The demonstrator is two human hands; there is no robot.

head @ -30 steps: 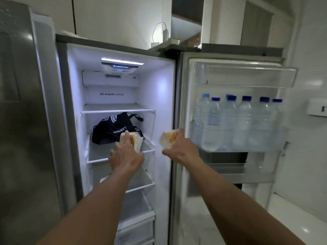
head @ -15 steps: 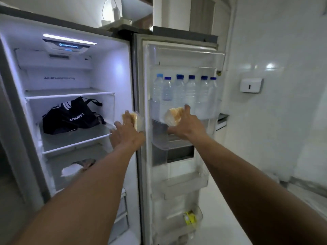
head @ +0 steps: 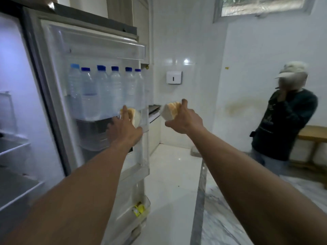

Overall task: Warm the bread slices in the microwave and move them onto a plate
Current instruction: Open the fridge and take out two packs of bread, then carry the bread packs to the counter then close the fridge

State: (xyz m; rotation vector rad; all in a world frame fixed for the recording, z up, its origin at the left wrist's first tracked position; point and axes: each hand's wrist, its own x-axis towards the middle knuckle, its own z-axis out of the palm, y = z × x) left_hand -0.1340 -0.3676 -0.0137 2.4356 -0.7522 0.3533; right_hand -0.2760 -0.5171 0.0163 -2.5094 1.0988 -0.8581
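The left hand grips some bread slices, and the right hand grips more bread. Squeezing too hard could squash it; the open fridge door may get bumped.

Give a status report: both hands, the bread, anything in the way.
Left hand grips bread portion. Right hand grips bread stack. Fridge door open; person ahead right.

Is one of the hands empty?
No, the left hand grips bread by the open fridge door, and the right hand grips more bread.
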